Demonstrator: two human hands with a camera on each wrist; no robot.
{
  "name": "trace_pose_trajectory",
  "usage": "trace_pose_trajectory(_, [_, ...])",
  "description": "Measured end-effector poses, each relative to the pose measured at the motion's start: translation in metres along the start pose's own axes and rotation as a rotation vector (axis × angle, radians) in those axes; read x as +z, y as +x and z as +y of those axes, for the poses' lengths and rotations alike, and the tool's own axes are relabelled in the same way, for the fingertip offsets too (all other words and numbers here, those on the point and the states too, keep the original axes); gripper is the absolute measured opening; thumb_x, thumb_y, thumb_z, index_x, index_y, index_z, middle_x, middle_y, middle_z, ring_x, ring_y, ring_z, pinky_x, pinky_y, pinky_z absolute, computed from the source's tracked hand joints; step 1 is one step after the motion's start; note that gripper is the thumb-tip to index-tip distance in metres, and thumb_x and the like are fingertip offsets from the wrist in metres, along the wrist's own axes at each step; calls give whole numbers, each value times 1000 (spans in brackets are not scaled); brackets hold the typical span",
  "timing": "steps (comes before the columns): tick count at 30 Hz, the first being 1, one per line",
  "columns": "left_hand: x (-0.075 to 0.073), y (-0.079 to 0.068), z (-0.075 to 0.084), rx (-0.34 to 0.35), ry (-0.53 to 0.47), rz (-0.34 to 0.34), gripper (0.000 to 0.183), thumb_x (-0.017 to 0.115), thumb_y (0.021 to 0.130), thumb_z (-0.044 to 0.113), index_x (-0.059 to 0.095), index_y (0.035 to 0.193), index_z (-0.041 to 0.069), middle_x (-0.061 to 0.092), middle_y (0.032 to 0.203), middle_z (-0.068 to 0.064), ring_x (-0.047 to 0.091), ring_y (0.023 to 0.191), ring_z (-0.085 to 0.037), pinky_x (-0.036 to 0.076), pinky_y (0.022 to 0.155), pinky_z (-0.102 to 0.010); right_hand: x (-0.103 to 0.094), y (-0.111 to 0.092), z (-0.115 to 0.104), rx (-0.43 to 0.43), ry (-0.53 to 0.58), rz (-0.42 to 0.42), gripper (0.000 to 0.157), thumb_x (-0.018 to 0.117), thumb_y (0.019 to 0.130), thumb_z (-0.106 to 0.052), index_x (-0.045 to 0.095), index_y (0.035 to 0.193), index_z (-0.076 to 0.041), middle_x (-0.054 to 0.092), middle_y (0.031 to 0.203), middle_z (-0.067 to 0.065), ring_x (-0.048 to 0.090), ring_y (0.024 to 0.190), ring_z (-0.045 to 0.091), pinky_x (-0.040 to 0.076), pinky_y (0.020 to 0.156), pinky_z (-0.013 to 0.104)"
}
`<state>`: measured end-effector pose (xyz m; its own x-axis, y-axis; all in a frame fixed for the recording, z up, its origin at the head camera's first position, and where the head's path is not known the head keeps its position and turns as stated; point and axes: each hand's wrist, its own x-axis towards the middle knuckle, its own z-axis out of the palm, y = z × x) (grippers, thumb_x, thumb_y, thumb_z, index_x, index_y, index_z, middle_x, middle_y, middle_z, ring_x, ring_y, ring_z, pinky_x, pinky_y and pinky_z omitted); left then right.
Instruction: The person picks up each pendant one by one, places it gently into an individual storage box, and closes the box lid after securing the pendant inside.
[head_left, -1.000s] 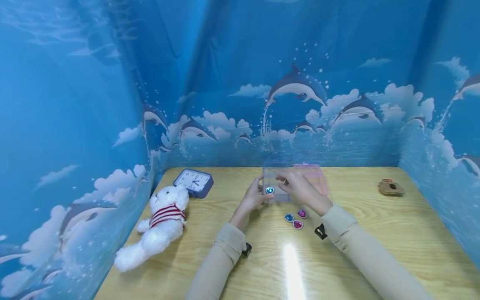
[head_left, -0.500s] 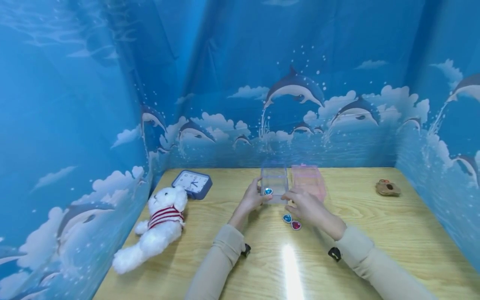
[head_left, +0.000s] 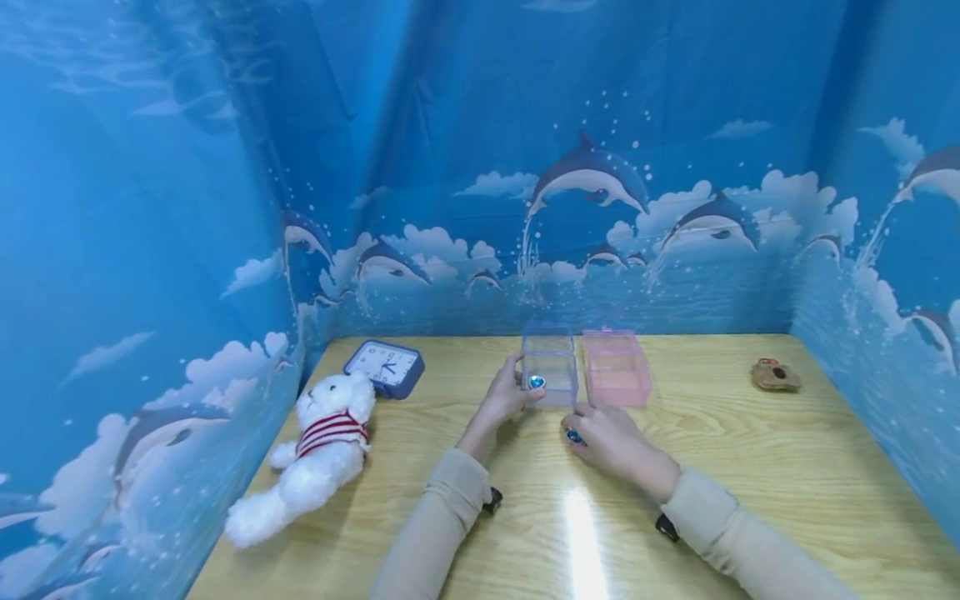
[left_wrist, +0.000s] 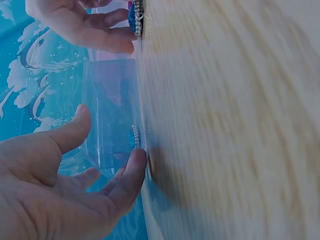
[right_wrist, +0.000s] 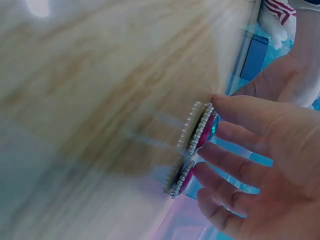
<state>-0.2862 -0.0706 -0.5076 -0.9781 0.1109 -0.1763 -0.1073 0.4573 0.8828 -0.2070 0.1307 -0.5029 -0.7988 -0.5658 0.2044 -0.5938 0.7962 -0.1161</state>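
In the head view my left hand (head_left: 502,397) rests against the left side and front corner of a clear bluish plastic box (head_left: 552,371), fingers fairly straight. A blue jewel with a sparkly silver rim (head_left: 537,382) lies inside that box. My right hand (head_left: 617,439) is low over the table in front of the boxes, its fingers spread around loose jewels. A blue jewel (head_left: 573,436) shows at its fingertips. The right wrist view shows two pink jewels, one (right_wrist: 202,132) by the thumb and another (right_wrist: 184,179) by the fingers, with a blue one (right_wrist: 214,127) behind.
A pink clear box (head_left: 618,371) stands right of the bluish one. At the left are a blue-framed clock (head_left: 386,367) and a white plush toy (head_left: 330,450) in a striped top. A small brown object (head_left: 776,375) lies far right. Dolphin-printed curtains enclose the wooden table.
My right hand has moved from over the bluish box down and toward me to the loose jewels, which it now partly covers. My left hand stays at the box.
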Motion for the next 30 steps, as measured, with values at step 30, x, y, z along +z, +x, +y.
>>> trace_pose_trajectory(30, [-2, -1, -2, 24, -13, -11, 89, 82, 92, 17, 31, 165, 17, 62, 133, -18, 66, 107, -28, 62, 84, -35, -14, 28, 14, -102, 259, 221, 35, 85, 79, 1, 75, 113, 2, 66, 103, 13, 63, 78, 16, 58, 66, 16])
